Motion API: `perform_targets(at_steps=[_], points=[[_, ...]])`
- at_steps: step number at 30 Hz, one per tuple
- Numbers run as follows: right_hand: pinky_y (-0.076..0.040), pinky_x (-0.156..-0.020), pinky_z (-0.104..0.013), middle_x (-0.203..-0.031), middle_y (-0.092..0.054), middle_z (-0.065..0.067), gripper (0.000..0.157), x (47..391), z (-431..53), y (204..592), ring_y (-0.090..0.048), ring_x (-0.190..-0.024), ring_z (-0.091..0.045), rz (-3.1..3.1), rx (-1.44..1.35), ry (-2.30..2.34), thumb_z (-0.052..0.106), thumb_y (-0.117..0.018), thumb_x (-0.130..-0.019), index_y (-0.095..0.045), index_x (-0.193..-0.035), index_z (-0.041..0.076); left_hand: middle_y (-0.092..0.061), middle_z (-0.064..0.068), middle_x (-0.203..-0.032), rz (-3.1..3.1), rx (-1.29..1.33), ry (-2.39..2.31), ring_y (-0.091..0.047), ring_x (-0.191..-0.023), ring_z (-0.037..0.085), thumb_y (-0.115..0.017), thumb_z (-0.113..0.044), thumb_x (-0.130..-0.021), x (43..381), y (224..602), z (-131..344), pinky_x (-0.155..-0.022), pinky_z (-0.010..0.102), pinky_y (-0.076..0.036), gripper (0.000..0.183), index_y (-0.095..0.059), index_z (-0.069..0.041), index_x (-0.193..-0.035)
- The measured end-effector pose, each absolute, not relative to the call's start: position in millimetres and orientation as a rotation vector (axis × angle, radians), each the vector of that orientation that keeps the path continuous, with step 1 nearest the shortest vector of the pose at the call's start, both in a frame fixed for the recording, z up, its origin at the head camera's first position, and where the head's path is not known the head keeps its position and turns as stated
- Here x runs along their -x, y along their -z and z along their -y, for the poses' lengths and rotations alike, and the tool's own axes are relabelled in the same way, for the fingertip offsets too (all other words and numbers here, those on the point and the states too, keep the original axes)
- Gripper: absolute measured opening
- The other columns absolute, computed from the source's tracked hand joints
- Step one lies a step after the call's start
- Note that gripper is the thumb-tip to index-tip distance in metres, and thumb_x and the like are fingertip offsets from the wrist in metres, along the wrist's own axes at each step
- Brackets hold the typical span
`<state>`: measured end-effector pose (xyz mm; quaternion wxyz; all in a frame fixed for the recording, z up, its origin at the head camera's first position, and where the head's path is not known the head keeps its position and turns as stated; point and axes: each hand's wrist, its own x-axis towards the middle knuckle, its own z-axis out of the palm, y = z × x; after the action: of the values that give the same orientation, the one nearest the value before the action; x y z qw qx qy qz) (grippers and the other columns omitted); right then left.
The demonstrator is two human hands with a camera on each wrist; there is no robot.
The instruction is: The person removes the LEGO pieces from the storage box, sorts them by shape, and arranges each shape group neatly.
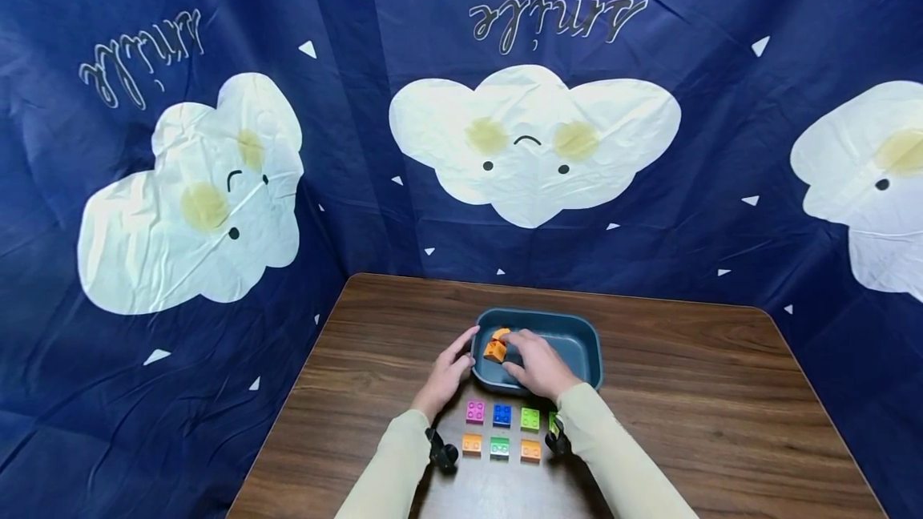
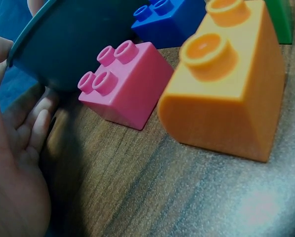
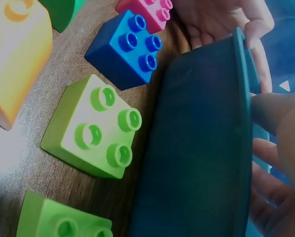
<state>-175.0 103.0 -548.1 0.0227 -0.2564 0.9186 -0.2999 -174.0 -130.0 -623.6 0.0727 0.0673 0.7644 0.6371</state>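
A dark blue-green bin [image 1: 573, 343] stands at the back middle of the table. My left hand [image 1: 445, 379] rests against its left end, fingers extended along the side and thumb at the front corner; in the left wrist view the thumb lies at the rim. Over the bin reaches my right hand [image 1: 541, 367], thumb and fingers spread apart. Its fingertips are right at an orange curved block [image 1: 501, 334], beside another orange block [image 1: 494, 352] inside the bin. The bin wall hides part of the right hand in the right wrist view.
Toy blocks stand in rows before the bin: pink [image 1: 475, 412], blue [image 1: 501, 415], lime green [image 1: 530, 420], another lime green [image 3: 58, 219] near my right wrist, then orange [image 1: 472, 444], green [image 1: 499, 448] and orange [image 1: 530, 450]. A dark blue curtain [image 1: 346, 142] hangs behind the wooden table [image 1: 692, 391].
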Motion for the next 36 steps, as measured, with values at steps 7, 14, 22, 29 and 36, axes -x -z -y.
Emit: perform_targets(at_steps=[7, 14, 22, 29, 36], points=[[-0.053, -0.102, -0.051, -0.134, -0.065, -0.014, 0.047, 184, -95, 555, -0.065, -0.121, -0.031, -2.851, 0.883, 0.749, 0.016, -0.077, -0.096, -0.065, -0.14, 0.006, -0.04, 0.003, -0.167, -2.292, -0.207, -1.933, -0.033, -0.154, 0.032, -0.053, -0.012, -0.101, 172, 621, 130, -0.122, 0.066, -0.02, 0.061, -0.049, -0.03, -0.159], [-0.053, -0.102, -0.049, -0.139, -0.062, -0.016, 0.047, 189, -88, 555, -0.064, -0.122, -0.033, -2.819, 1.04, 0.587, 0.011, -0.075, -0.097, -0.064, -0.142, 0.005, -0.041, 0.011, -0.165, -2.296, -0.196, -1.96, -0.033, -0.153, 0.037, -0.051, -0.002, -0.099, 173, 622, 128, -0.123, 0.066, -0.019, 0.062, -0.048, -0.018, -0.159], [-0.051, -0.107, -0.05, -0.145, -0.058, -0.021, 0.042, 192, -84, 554, -0.062, -0.128, -0.036, -2.787, 1.11, 0.479, 0.01, -0.075, -0.097, -0.067, -0.137, 0.002, -0.046, 0.008, -0.162, -2.298, -0.203, -1.971, -0.042, -0.146, 0.031, -0.054, -0.005, -0.098, 173, 621, 128, -0.122, 0.061, -0.025, 0.062, -0.051, -0.023, -0.158], [-0.057, -0.096, -0.045, -0.137, -0.056, -0.023, 0.028, 192, -82, 551, -0.066, -0.111, -0.032, -2.804, 1.065, 0.433, 0.013, -0.079, -0.093, -0.074, -0.12, 0.005, -0.045, 0.005, -0.163, -2.292, -0.217, -1.956, -0.043, -0.142, 0.028, -0.056, -0.009, -0.098, 174, 621, 129, -0.121, 0.06, -0.026, 0.061, -0.053, -0.029, -0.156], [-0.057, -0.088, -0.04, -0.125, -0.053, -0.018, 0.02, 190, -81, 548, -0.061, -0.1, -0.024, -2.807, 0.904, 0.469, 0.017, -0.081, -0.092, -0.076, -0.108, 0.006, -0.046, 0.006, -0.163, -2.327, -0.242, -1.934, -0.04, -0.149, 0.029, -0.055, -0.008, -0.099, 175, 622, 129, -0.122, 0.06, -0.025, 0.061, -0.053, -0.029, -0.156]])
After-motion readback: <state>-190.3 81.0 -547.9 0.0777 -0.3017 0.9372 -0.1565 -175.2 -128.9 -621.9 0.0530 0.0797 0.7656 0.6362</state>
